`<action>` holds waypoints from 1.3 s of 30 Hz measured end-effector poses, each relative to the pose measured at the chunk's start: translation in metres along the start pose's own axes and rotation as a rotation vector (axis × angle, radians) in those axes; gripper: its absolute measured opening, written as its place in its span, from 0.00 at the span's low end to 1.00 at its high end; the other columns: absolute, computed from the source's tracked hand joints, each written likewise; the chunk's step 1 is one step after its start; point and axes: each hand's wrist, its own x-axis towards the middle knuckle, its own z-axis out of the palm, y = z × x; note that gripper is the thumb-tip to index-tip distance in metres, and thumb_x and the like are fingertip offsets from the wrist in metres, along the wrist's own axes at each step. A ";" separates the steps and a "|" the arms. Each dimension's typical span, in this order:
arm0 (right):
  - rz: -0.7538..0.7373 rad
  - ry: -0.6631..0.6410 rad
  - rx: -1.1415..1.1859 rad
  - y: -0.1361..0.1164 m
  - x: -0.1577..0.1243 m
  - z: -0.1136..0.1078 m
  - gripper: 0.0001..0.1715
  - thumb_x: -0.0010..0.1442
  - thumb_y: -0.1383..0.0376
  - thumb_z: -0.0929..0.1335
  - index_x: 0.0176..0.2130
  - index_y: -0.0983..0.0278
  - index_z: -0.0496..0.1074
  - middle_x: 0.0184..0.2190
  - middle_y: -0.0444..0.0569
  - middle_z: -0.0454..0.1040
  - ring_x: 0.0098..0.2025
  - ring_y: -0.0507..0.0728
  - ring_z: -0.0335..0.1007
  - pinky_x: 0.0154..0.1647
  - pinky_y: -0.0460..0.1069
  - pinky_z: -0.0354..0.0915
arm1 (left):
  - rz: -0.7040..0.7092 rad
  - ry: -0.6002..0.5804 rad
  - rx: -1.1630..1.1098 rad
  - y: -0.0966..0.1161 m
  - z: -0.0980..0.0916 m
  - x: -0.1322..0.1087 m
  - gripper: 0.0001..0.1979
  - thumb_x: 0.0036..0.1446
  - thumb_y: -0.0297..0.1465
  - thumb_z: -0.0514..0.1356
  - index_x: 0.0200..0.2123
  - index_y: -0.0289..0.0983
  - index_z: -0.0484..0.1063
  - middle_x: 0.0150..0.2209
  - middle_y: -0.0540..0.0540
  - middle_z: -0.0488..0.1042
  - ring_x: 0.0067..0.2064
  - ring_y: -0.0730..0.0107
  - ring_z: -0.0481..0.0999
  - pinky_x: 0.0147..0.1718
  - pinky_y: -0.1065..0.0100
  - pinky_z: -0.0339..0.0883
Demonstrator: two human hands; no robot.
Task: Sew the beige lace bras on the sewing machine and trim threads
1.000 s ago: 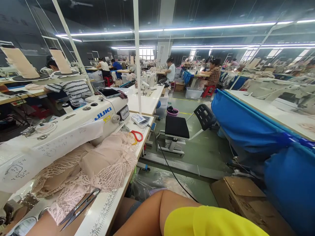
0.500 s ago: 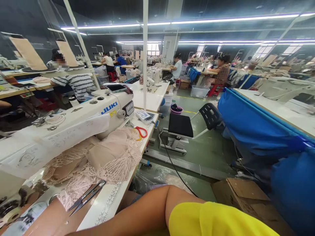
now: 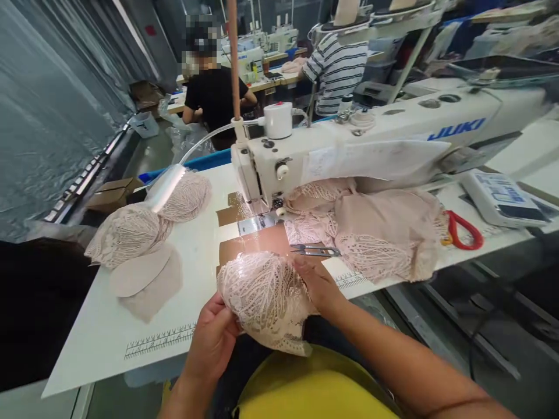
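Between my two hands is a beige lace bra cup [image 3: 266, 294], raised at the front edge of the sewing table, its lace hem hanging down. My left hand [image 3: 216, 326] pinches its lower left edge. My right hand [image 3: 317, 282] grips its upper right edge, some fingers hidden behind the lace. Just beyond stands a white sewing machine [image 3: 271, 157], its needle area over a metal plate [image 3: 257, 224]. Thread snips [image 3: 315, 250] lie right by my right hand. A heap of beige lace pieces [image 3: 379, 233] rests under the machine arm.
More lace cups [image 3: 131, 233] and a flat fabric piece [image 3: 151, 282] lie at the table's left. Red-handled scissors [image 3: 465, 231] and a white control box [image 3: 502, 198] sit at the right. Two people [image 3: 216, 93] work behind, one in a striped shirt [image 3: 343, 73].
My view has swung left and down from the aisle to the machine. Both hands have come into sight with the lace cup between them; earlier only one arm showed.
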 end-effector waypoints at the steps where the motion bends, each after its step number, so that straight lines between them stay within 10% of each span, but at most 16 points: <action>1: 0.004 -0.014 -0.007 -0.001 -0.001 -0.001 0.29 0.64 0.47 0.55 0.25 0.63 0.67 0.21 0.45 0.65 0.25 0.52 0.62 0.28 0.47 0.61 | 0.004 -0.013 -0.041 0.001 0.002 0.000 0.11 0.48 0.29 0.65 0.37 0.36 0.74 0.28 0.49 0.75 0.26 0.76 0.71 0.25 0.75 0.66; 9: -0.156 0.053 -0.080 -0.015 0.004 0.007 0.14 0.57 0.58 0.68 0.24 0.63 0.70 0.25 0.45 0.69 0.31 0.54 0.65 0.37 0.49 0.63 | -0.052 -0.201 -0.277 -0.003 0.020 -0.010 0.29 0.54 0.45 0.59 0.57 0.41 0.62 0.54 0.40 0.69 0.55 0.56 0.69 0.51 0.60 0.66; 14: -0.146 -0.024 -0.035 -0.017 0.004 0.017 0.16 0.55 0.59 0.69 0.21 0.64 0.69 0.21 0.43 0.65 0.26 0.52 0.61 0.29 0.47 0.60 | -0.126 -0.204 -0.136 -0.017 0.030 -0.012 0.28 0.43 0.24 0.67 0.51 0.36 0.69 0.41 0.42 0.77 0.44 0.57 0.76 0.44 0.63 0.68; 21: 0.067 0.183 0.260 -0.010 0.009 -0.004 0.18 0.50 0.56 0.73 0.22 0.64 0.66 0.19 0.40 0.62 0.22 0.48 0.55 0.24 0.45 0.57 | -0.066 -0.344 0.107 -0.013 -0.001 -0.021 0.05 0.48 0.23 0.63 0.22 0.34 0.74 0.20 0.48 0.73 0.24 0.72 0.70 0.27 0.71 0.62; 24: 0.044 0.065 0.239 -0.014 0.010 -0.009 0.13 0.51 0.59 0.73 0.25 0.64 0.69 0.21 0.41 0.65 0.24 0.49 0.60 0.25 0.45 0.59 | 0.059 -0.496 0.333 0.012 -0.022 -0.030 0.13 0.52 0.26 0.62 0.16 0.35 0.69 0.18 0.46 0.71 0.22 0.73 0.67 0.25 0.71 0.60; 27: -0.041 -0.208 0.099 -0.024 0.007 -0.003 0.06 0.55 0.63 0.71 0.30 0.64 0.73 0.26 0.43 0.70 0.29 0.50 0.65 0.30 0.45 0.61 | 0.370 -0.289 0.480 0.037 -0.023 -0.033 0.05 0.50 0.29 0.64 0.34 0.39 0.76 0.39 0.42 0.76 0.41 0.61 0.73 0.39 0.65 0.66; 30: -0.124 -0.429 0.011 -0.032 0.003 0.007 0.05 0.59 0.64 0.68 0.35 0.63 0.74 0.30 0.45 0.74 0.32 0.52 0.69 0.35 0.46 0.63 | 0.519 -0.154 0.764 0.049 -0.008 -0.024 0.32 0.41 0.28 0.69 0.53 0.42 0.69 0.57 0.41 0.65 0.59 0.49 0.60 0.55 0.59 0.56; 35: -0.190 -0.394 -0.121 -0.031 0.004 0.015 0.07 0.60 0.63 0.67 0.32 0.63 0.74 0.29 0.46 0.74 0.31 0.52 0.68 0.33 0.46 0.62 | 0.345 -0.378 0.928 0.039 0.005 -0.003 0.07 0.53 0.32 0.61 0.34 0.35 0.72 0.29 0.49 0.69 0.31 0.70 0.67 0.30 0.71 0.61; 39: -0.246 -0.256 -0.226 -0.027 0.008 0.014 0.10 0.59 0.64 0.67 0.26 0.63 0.71 0.29 0.46 0.74 0.33 0.53 0.68 0.34 0.47 0.62 | 0.339 -0.391 0.949 0.034 0.004 0.001 0.08 0.55 0.34 0.60 0.28 0.34 0.67 0.24 0.53 0.60 0.26 0.76 0.58 0.24 0.74 0.54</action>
